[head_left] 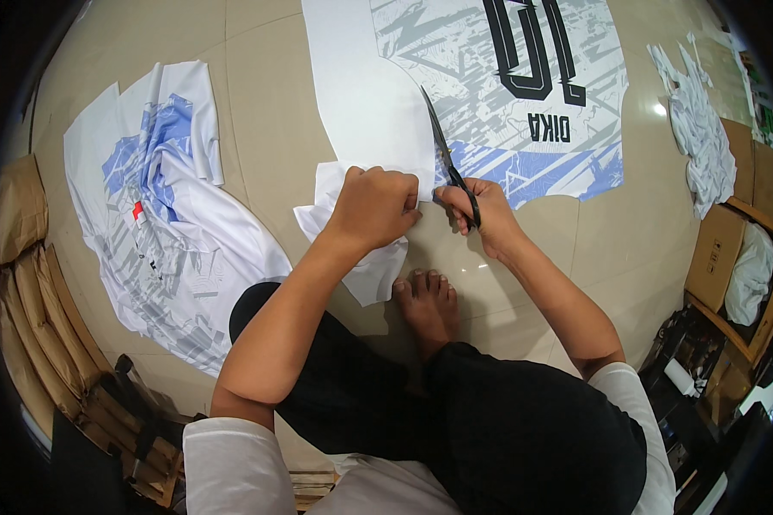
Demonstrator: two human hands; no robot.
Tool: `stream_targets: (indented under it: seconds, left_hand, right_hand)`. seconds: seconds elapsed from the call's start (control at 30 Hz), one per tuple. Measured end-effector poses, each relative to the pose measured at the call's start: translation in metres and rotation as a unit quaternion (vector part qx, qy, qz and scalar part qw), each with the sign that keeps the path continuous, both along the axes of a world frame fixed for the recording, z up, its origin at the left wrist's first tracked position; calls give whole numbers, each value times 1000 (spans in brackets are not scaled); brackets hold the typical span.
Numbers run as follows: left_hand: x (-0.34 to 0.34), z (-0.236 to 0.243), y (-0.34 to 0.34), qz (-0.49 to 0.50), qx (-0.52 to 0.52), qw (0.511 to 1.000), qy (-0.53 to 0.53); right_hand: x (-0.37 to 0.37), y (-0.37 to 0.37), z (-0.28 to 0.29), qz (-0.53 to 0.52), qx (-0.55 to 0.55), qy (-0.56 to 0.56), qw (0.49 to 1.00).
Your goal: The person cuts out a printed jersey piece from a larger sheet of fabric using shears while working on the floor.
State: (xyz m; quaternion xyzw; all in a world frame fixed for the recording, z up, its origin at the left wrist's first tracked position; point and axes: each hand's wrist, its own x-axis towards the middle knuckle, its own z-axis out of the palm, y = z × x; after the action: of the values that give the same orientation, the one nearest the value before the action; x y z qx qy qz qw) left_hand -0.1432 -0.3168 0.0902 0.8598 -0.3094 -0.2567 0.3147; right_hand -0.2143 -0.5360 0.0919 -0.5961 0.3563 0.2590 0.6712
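My left hand (376,204) is closed on white fabric (374,116), gripping it beside a loose white flap (361,270). My right hand (477,210) holds black scissors (454,176), blades pointing away from me over the boundary between plain white cloth and a printed jersey panel (528,172) in grey, white and blue with large black lettering. The panel lies on the tiled floor (258,129). My bare foot (425,309) is just below the cloth, between my hands and my black-clad legs.
A heap of printed jersey pieces (167,232) lies on the left. White cut scraps (696,129) lie at the upper right. Brown paper bundles (43,318) line the left edge. Cardboard boxes (711,266), a wrapped white bag (747,275) and dark objects crowd the right.
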Motion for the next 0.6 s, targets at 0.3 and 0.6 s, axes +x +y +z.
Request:
stream_targets:
  seconds: [0.3, 0.6]
  left_hand:
    - [0, 3, 0, -3, 20, 1000, 9]
    - [1, 5, -1, -6, 27, 999, 19]
  right_hand:
    - [9, -5, 4, 15, -6, 0, 1000]
    - [12, -16, 2, 36, -15, -4, 999]
